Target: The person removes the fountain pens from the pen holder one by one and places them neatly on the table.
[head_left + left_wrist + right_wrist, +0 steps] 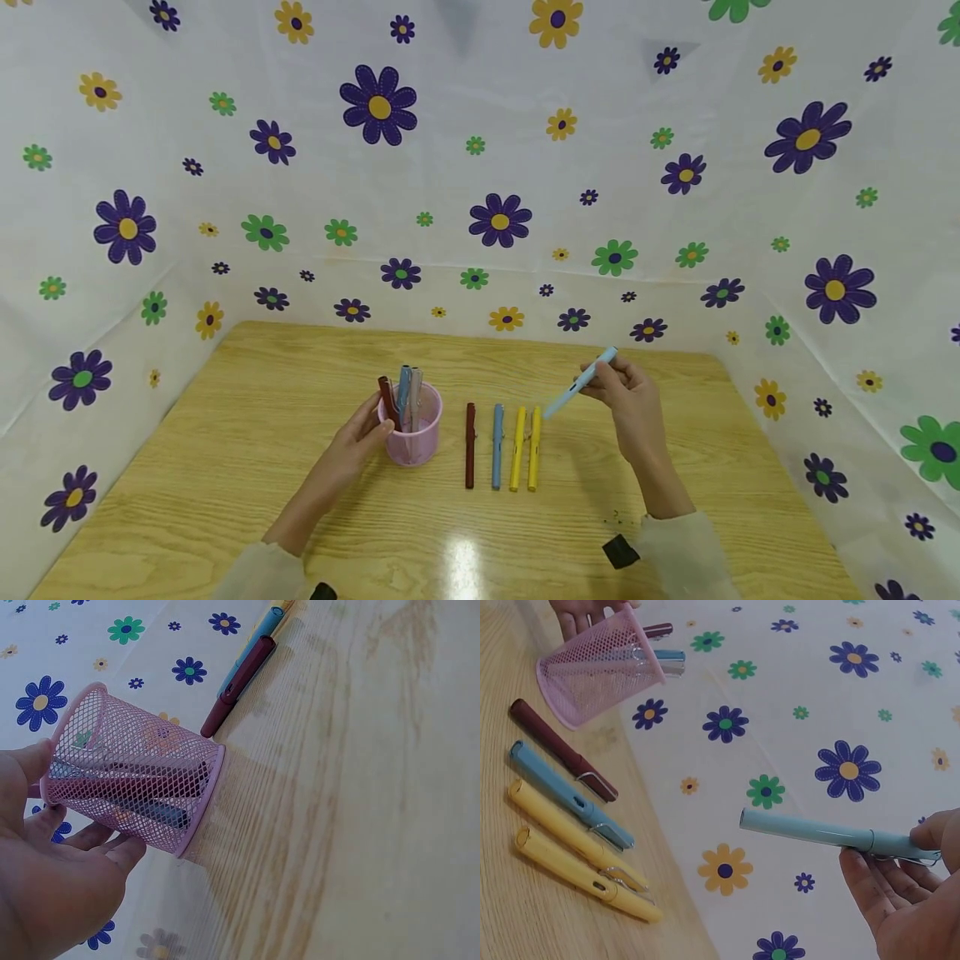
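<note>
My left hand (358,439) holds the side of a pink mesh pen cup (426,446), thumb at the rim and fingers round the far side. Inside the cup stand a dark red pen (387,400), a blue pen (404,392) and a pale greyish-pink pen (416,396). My right hand (632,408) pinches a light blue pen (802,828) by its clip end, above the table and tilted. Its other end points down toward the row of pens. That row has a dark red pen (470,446), a blue pen (497,447) and two yellow pens (517,450).
The pens in the row lie side by side on the wooden table (315,367), between the cup and my right hand. White cloth with flower prints (450,167) rises behind the table and on both sides. Small dark specks (616,518) lie near my right wrist.
</note>
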